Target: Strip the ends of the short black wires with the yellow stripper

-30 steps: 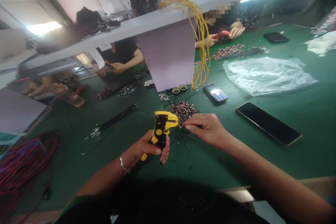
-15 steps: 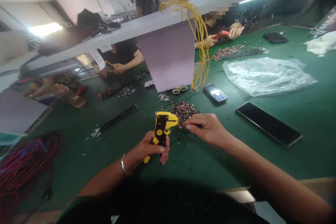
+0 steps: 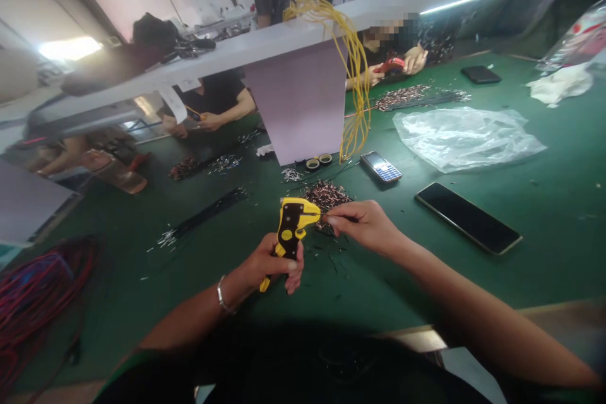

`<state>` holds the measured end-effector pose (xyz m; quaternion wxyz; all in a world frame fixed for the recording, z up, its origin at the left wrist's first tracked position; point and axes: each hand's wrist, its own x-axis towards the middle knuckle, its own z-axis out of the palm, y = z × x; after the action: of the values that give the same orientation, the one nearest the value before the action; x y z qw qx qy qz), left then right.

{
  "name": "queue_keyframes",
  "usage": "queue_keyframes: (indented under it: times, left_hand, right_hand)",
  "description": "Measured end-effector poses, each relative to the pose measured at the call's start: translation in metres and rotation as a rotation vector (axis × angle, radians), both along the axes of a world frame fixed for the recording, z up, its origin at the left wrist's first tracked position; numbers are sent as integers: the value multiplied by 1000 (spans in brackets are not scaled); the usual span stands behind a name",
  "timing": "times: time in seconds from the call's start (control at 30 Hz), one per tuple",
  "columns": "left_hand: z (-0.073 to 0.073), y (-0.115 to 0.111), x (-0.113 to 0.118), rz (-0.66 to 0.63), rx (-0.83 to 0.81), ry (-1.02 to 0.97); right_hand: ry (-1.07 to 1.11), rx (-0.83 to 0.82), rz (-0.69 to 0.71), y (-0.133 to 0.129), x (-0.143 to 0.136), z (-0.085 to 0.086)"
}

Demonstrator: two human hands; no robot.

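My left hand (image 3: pixel 279 265) is wrapped round the handles of a yellow and black wire stripper (image 3: pixel 290 226), whose jaws point right. At those jaws my right hand (image 3: pixel 357 221) pinches a thin dark wire (image 3: pixel 349 219) between thumb and fingers; whether the wire's tip is inside the jaws I cannot tell. Just behind lies a heap of short wires with copper-coloured ends (image 3: pixel 326 192), partly hidden by the stripper and my right fingers. To the left a bundle of black wires (image 3: pixel 208 211) with pale ends rests on the green table (image 3: pixel 369 290).
A keypad phone (image 3: pixel 381 167), a black smartphone (image 3: pixel 468 218) and a clear plastic bag (image 3: pixel 466 139) lie to the right. Yellow wires (image 3: pixel 357 88) hang from the shelf (image 3: pixel 227 50). Red cable coils (image 3: pixel 42 303) lie at left. Other people work across the table.
My right hand has brought the wire slightly left, closer to the stripper's jaws. The left hand keeps its grip. The whole view has shifted a little.
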<state>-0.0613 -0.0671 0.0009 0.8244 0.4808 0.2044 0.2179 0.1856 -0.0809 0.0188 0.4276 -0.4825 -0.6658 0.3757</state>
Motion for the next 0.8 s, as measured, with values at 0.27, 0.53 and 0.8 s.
queue_keyframes:
  times: [0.27,0.53,0.8]
  left_hand:
    - [1,4,8,73,-2,36]
    - [-3,11,10,-12,-39,-28]
    - [3,13,5,19,-33,-78]
  right_hand:
    - [29,-14,-41,2,-2,-4]
    - [70,-42,-62,5,-3,-9]
    - [45,-11,-65,5,-1,-12]
